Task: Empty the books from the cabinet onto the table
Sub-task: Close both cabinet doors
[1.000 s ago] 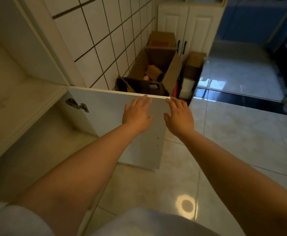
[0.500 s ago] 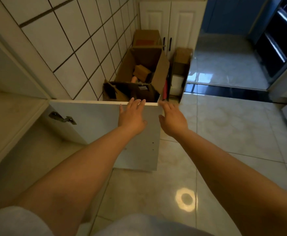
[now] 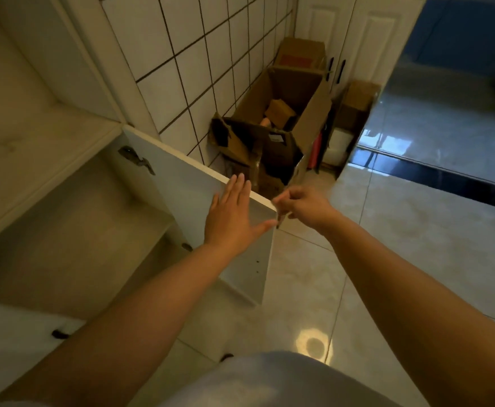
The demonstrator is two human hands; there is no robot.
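The cabinet point(image 3: 64, 183) stands at the left of the view with its white door point(image 3: 181, 201) swung open toward the floor side. No books are visible in the shelves shown, and no table is in view.

Left hand point(image 3: 234, 218): fingers straight and together, palm laid flat against the inner face of the door, just below its top edge. The fingertips point(image 3: 240, 179) reach the top edge of the door; the thumb is spread out to the right, its tip touching the door's free corner. It grips nothing.

Right hand point(image 3: 302, 207): fingers curled, placed at the free top corner of the door, just right of the left thumb. The fingertips are motion-blurred; they appear to pinch the door's edge, but the contact cannot be confirmed.

A metal hinge point(image 3: 136, 160) is fixed to the inner face of the door, well to the left of the left fingers, near the cabinet frame.

Beyond the fingertips of both hands, an open cardboard box point(image 3: 278, 113) stands on the tiled floor point(image 3: 387, 259) against a white tiled wall point(image 3: 199, 69), holding smaller cardboard pieces. Further boxes stand behind and to the right of it, before a white panelled door point(image 3: 366, 39).
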